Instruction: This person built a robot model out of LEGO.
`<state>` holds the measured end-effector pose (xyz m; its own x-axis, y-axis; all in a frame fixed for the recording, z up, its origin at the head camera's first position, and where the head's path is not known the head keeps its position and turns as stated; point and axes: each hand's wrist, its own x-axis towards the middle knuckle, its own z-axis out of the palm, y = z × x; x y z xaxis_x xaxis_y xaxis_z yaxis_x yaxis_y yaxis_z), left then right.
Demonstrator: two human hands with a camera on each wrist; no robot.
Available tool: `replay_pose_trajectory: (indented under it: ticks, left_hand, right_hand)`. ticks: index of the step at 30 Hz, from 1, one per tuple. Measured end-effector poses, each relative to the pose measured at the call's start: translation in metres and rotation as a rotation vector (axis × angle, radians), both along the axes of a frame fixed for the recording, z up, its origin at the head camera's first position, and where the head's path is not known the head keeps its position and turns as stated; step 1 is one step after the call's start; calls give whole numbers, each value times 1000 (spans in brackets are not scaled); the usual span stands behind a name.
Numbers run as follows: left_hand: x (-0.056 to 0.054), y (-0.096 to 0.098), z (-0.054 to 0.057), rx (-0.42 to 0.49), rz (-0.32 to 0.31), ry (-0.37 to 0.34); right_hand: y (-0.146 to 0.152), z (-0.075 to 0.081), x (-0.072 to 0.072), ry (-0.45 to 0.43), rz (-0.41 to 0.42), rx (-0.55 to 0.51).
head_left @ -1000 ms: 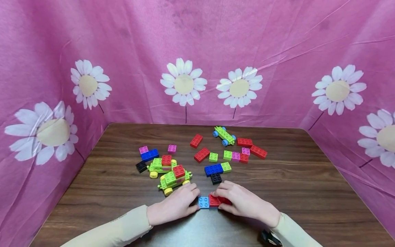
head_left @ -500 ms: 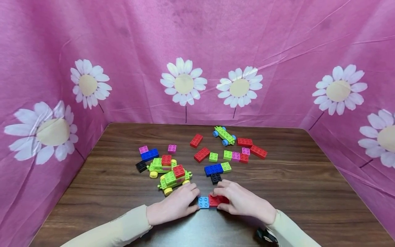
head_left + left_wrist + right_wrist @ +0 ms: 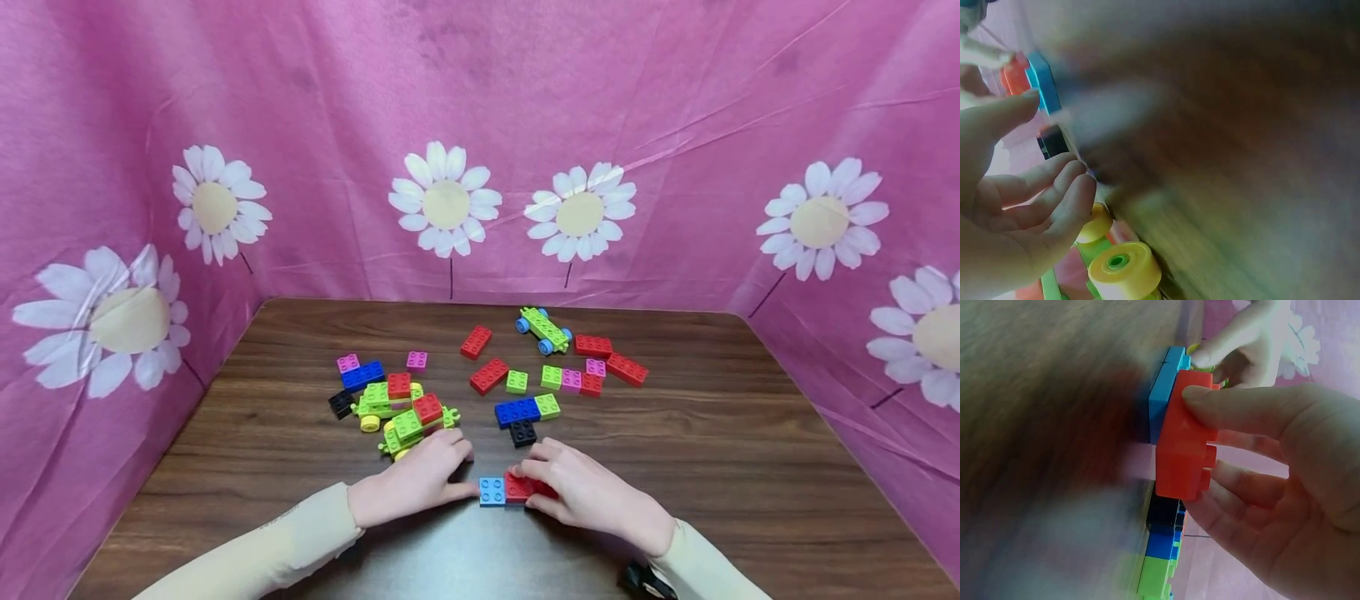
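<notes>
A red brick (image 3: pixel 516 487) sits partly on top of a light blue brick (image 3: pixel 491 492) near the front of the table, overhanging its right end. My right hand (image 3: pixel 581 492) pinches the red brick between thumb and fingers, as the right wrist view shows. My left hand (image 3: pixel 412 475) lies to the left with thumb and fingers spread apart. Its thumb tip is at the light blue brick's left end; whether it touches is unclear. The fingers are against or just before a lime green toy car (image 3: pixel 408 427) with yellow wheels, partly hidden behind them.
Another lime car (image 3: pixel 381 400) stands just behind. A black brick (image 3: pixel 522 432) and a dark blue brick (image 3: pixel 517 411) lie beyond the right hand. Several red, pink and green bricks are scattered farther back, near a blue-wheeled car base (image 3: pixel 544 330). A pink flowered cloth (image 3: pixel 480 100) encloses the table.
My left hand has drawn back left and away from the light blue brick, its fingers spreading from the thumb. The nearer cars have shifted slightly left. My right hand keeps its grip on the red brick.
</notes>
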<state>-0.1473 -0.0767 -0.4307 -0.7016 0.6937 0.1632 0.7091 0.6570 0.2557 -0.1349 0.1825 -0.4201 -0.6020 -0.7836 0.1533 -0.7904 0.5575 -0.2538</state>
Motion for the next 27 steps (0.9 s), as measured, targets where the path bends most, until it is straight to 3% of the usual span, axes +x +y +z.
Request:
replay_pose_trajectory:
  ticks: [5, 10, 14, 22, 27]
  left_hand:
    - [-17, -3, -3, 29, 33, 38]
    - [-36, -1, -1, 38, 122, -28]
    - [-44, 5, 2, 45, 172, -69]
    - [-55, 23, 3, 61, 151, 2]
    - [-63, 27, 0, -12, 132, -21]
  right_hand:
    - [2, 0, 1, -7, -4, -6]
    - [4, -1, 1, -3, -5, -20]
    - [5, -3, 1, 3, -1, -25]
    - [4, -4, 0, -10, 3, -22]
    - [5, -3, 0, -15, 1, -14]
